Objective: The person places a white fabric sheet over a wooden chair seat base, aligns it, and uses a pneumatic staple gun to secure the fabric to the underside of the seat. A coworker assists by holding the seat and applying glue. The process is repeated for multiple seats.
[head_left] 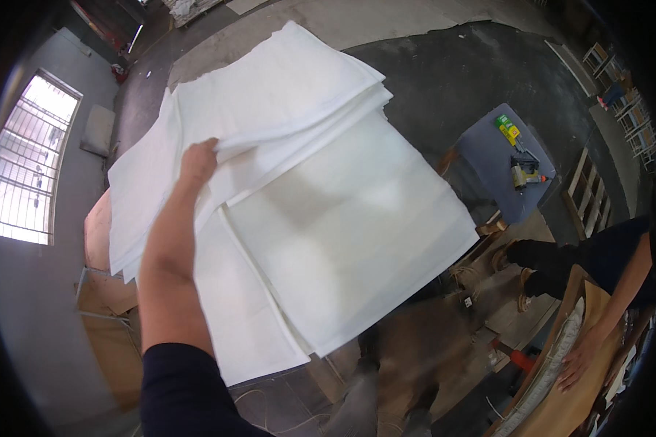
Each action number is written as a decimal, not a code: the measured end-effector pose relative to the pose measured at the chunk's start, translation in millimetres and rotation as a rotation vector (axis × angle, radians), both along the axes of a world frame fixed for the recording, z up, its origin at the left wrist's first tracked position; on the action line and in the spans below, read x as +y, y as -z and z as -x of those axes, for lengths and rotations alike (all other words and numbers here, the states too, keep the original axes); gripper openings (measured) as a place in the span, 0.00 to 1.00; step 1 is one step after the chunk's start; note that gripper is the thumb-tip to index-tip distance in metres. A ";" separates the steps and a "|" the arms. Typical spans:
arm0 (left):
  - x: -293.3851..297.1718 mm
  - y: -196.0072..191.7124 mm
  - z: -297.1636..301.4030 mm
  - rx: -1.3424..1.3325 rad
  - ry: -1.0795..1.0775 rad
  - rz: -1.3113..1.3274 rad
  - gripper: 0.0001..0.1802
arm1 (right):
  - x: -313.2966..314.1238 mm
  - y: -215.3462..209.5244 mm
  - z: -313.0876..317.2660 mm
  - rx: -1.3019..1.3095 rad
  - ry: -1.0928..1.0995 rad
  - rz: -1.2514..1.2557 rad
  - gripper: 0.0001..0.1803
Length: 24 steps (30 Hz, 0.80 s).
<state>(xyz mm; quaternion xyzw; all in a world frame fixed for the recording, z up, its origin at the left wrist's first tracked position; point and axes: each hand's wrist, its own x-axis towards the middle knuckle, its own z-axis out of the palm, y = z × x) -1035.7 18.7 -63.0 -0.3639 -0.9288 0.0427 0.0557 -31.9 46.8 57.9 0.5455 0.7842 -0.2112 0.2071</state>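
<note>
My left hand (198, 162) is raised in front of me and grips the edge of several large white padding sheets (342, 218). The sheets are lifted and fan out: the upper ones (284, 87) fold over my fingers, and the lower ones hang down toward the floor. They fill the middle of the view and hide what is under them. My forearm, in a dark sleeve, comes up from the lower left. My right hand does not show.
A small grey table (488, 156) at the right carries a nail gun (523, 173) and a yellow-green box (508, 129). Another person's hand (577, 358) rests on a wooden panel with white padding at the lower right. Wooden frames (590, 191) stand at the far right, and a barred window (25, 160) is at the left.
</note>
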 end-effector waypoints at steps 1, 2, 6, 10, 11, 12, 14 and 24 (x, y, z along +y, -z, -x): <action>0.3 -21.9 7.9 0.004 0.088 0.002 0.19 | 1.1 -0.2 -1.5 0.001 0.005 -0.002 0.13; -6.8 -44.7 14.4 0.043 0.095 -0.044 0.18 | 8.5 3.0 -4.0 0.011 -0.006 0.006 0.14; 7.2 -81.4 3.7 -0.061 0.194 0.044 0.15 | -4.2 -9.8 -9.8 -0.040 0.071 -0.019 0.16; -2.3 -61.1 -44.1 -0.057 0.221 0.096 0.15 | -12.1 -5.1 -16.0 -0.018 0.105 -0.013 0.16; -8.8 -53.6 -56.6 -0.064 0.205 0.080 0.14 | -12.3 -4.4 -16.5 -0.013 0.097 -0.021 0.16; -15.6 -44.6 -70.1 -0.013 0.258 0.043 0.13 | -13.0 -4.3 -16.6 -0.010 0.084 -0.024 0.16; -28.8 -31.1 -96.4 -0.033 0.189 0.003 0.14 | -13.0 -7.6 -18.4 -0.021 0.059 -0.024 0.16; 27.4 88.6 -109.7 0.306 0.066 0.261 0.54 | 4.1 0.6 -9.9 0.016 -0.022 -0.031 0.15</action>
